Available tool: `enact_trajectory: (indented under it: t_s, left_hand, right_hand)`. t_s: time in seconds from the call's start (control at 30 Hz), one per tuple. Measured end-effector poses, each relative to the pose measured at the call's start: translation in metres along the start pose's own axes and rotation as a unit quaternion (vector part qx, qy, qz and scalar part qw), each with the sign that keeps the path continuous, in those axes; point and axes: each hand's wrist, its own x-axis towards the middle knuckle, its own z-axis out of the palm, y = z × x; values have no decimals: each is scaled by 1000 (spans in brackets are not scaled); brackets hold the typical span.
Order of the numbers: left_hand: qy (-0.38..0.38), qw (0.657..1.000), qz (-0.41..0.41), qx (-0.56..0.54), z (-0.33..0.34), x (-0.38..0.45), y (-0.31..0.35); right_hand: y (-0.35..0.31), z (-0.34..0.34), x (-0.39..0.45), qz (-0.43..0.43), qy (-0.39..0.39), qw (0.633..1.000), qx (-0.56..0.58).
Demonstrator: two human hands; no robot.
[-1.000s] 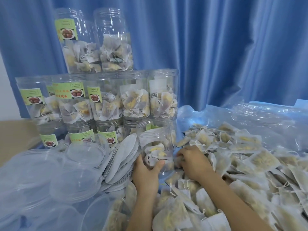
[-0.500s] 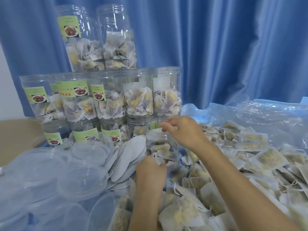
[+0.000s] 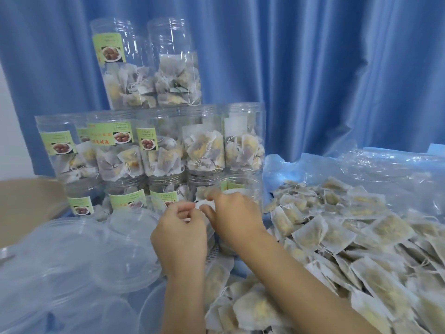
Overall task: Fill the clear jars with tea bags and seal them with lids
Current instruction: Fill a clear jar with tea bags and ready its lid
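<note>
Many filled jars (image 3: pixel 202 143) are already stacked by the curtain. A small white piece (image 3: pixel 201 204) is pinched between left hand (image 3: pixel 180 233) and right hand (image 3: pixel 231 213); loose tea bags (image 3: pixel 337 237) and lids (image 3: pixel 72 256) remain.

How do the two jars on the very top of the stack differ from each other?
The top left jar shows a green label with a food picture; the top right jar shows none from this side. In the top right jar the tea bags reach higher than in the top left jar. Both are clear, upright and partly filled, side by side.
</note>
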Motion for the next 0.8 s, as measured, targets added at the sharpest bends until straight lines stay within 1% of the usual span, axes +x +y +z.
enact_trajectory:
  t_s: [0.1,0.17,0.23,0.27,0.33,0.4,0.47,0.53,0.57,0.63,0.7,0.77,0.8]
  left_hand:
    - [7,1000,-11,-8,1,3,-5]
    - [8,1000,-19,-5,1,3,-7]
    - [13,1000,-26,1,0,3,-7]
    - [16,999,-28,4,0,3,-7]
    - [27,999,-19,7,0,3,-7]
    - [45,999,12,26,-1,4,-8]
    - [75,994,44,67,-2,5,-11]
    - [102,986,59,120,-6,4,-13]
    - [109,980,62,153,-7,4,-15]
    - [104,964,66,237,-10,4,-20]
    - [65,940,45,332,-12,7,-26]
    - [3,909,-13,416,-14,10,-30]
    - [-24,898,-39,437,-15,12,-32]
  right_hand:
    - [0,4,-2,31,-33,997,58]
    - [1,5,-4,55,-22,990,125]
    - [2,6,-6,75,12,980,181]
    - [3,7,-7,74,33,979,189]
    - [4,6,-10,55,75,976,195]
    - [2,2,-13,36,141,965,216]
    - [-1,-4,-15,18,225,941,251]
    - [-2,-7,-17,-16,302,913,272]
    - [-2,-8,-18,-30,325,904,277]
    - [-4,-10,-20,-45,340,897,278]
    - [-5,-8,-22,-54,341,897,277]
    - [-4,-5,-22,-80,351,895,262]
    - [-3,-4,-22,-93,354,895,256]
